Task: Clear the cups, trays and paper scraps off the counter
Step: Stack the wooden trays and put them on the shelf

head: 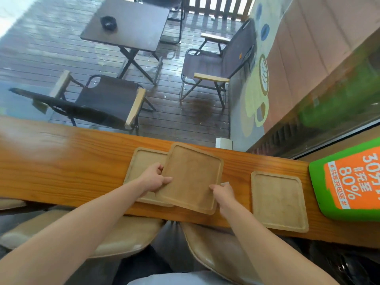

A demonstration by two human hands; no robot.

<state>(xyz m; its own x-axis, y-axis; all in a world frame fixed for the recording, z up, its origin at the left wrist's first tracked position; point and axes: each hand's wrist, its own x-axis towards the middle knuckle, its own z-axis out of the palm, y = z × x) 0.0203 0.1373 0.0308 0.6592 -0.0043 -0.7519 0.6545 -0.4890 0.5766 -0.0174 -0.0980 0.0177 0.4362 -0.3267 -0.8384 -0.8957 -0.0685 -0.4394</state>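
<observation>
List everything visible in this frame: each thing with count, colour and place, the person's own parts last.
wooden trays: 3, tan; two overlapping mid-counter, one apart to the right
counter: 1, orange-brown wood, across the frame
sign: 1, green and orange, right end of counter
white object: 1, at counter's far edge
stools: 2, beige, below counter
folding chairs: 2, dark, on deck outside
table: 1, dark, outside, with black ashtray
left hand: on upper tray's left edge
right hand: on its right edge

Green-orange sign (349, 182) at right; outside, dark table (131, 27) with ashtray (108, 22), two folding chairs (98, 99) on wet deck (30, 54).
</observation>
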